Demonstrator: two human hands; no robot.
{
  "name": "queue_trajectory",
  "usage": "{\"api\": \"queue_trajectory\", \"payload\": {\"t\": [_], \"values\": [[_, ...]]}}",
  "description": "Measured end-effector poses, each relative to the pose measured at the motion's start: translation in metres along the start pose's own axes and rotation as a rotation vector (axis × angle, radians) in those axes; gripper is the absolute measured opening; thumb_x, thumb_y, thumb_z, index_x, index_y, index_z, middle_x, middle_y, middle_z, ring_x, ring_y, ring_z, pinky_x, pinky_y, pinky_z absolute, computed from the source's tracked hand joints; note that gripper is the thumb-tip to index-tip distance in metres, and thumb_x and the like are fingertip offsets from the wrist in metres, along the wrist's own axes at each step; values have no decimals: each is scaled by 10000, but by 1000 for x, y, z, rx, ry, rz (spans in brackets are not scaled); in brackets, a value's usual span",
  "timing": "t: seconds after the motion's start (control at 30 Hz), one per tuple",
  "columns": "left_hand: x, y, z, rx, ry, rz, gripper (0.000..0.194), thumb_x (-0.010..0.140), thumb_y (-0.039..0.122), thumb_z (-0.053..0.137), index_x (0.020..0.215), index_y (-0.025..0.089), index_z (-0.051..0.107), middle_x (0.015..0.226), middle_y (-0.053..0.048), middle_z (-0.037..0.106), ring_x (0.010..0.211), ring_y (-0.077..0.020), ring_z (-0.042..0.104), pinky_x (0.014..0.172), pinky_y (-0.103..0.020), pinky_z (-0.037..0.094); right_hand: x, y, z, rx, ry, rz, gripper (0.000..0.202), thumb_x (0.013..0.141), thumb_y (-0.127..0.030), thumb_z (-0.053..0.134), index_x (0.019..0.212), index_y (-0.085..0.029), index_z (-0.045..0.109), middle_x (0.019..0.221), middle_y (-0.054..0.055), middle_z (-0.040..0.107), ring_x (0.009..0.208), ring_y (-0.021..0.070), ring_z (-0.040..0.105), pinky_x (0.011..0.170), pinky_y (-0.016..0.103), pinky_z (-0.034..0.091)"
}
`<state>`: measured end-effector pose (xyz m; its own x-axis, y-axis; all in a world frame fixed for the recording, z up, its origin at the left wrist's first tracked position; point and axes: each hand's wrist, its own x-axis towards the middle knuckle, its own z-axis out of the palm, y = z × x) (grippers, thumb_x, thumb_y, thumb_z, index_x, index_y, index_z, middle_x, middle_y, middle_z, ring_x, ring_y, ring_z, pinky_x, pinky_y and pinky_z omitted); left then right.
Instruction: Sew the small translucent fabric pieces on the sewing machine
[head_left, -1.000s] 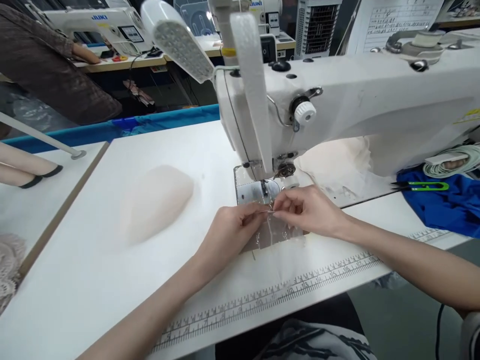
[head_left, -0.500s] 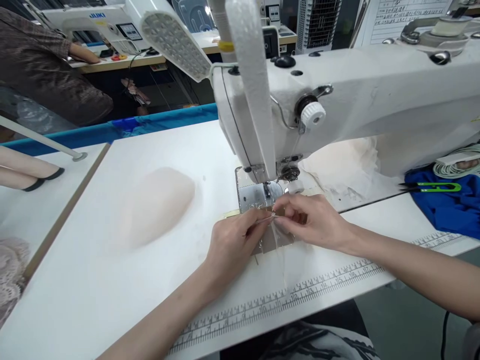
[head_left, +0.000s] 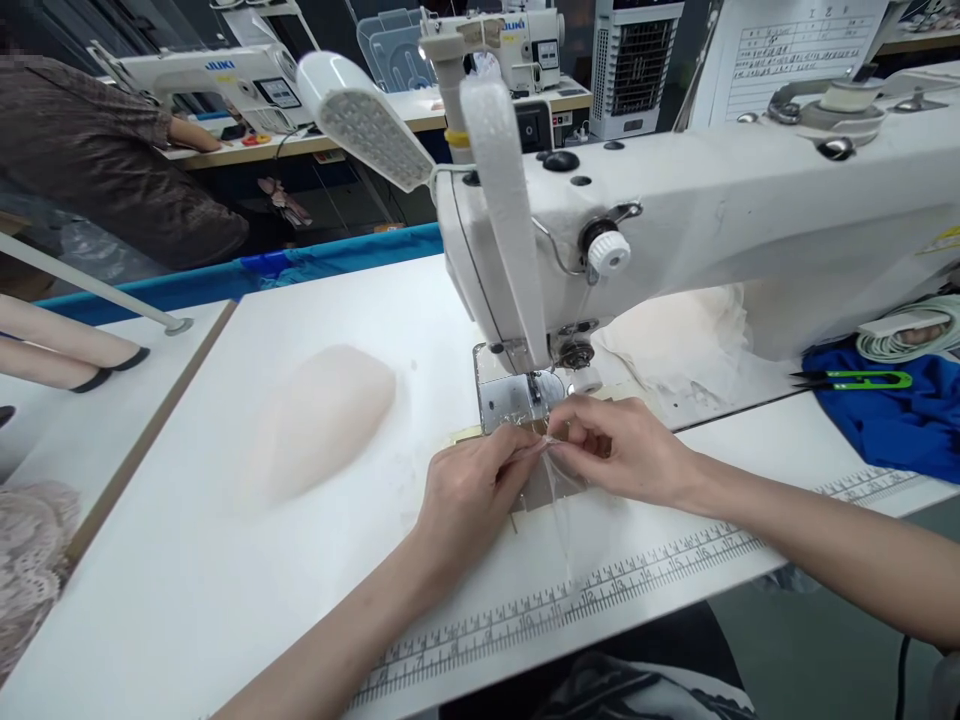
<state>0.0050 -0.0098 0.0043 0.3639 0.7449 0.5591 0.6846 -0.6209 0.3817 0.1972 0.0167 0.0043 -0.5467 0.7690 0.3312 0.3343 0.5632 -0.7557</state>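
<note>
In front of the needle area of a white sewing machine [head_left: 675, 190], my left hand [head_left: 472, 480] and my right hand [head_left: 619, 450] meet fingertip to fingertip. Both pinch a small piece of thin, sheer fabric [head_left: 551, 443], mostly hidden by the fingers. A pale, see-through strand hangs from it over the table edge ruler. Just behind the fingers lie the metal needle plate [head_left: 502, 397] and the presser foot [head_left: 534, 386]. To the left, a sheer beige fabric piece [head_left: 334, 420] lies flat on the white table.
Pale sheer fabric [head_left: 682, 325] is heaped under the machine arm. Green thread snips [head_left: 862, 380] rest on blue cloth [head_left: 892, 420] at the right. Lace [head_left: 34, 560] lies at far left. A lamp [head_left: 367, 120] hangs behind; a co-worker [head_left: 97, 150] stands beyond the blue-edged table.
The camera view has shifted slightly, so the scene sits a little lower. Both hands keep their pinch at nearly the same spot before the needle.
</note>
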Motion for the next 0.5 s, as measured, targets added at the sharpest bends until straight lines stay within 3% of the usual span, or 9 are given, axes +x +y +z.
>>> {"api": "queue_trajectory", "payload": {"t": [0.5], "values": [[0,0,-1,-7,37,78,50,901,188,548,863,165,571,664,30,666,561,-62,598,475,-155,418,0,-2,-3,-31,-103,-6,108,863,-175,504,969,-198,507,586,-87,452,486,62,453,489,192,381]]}}
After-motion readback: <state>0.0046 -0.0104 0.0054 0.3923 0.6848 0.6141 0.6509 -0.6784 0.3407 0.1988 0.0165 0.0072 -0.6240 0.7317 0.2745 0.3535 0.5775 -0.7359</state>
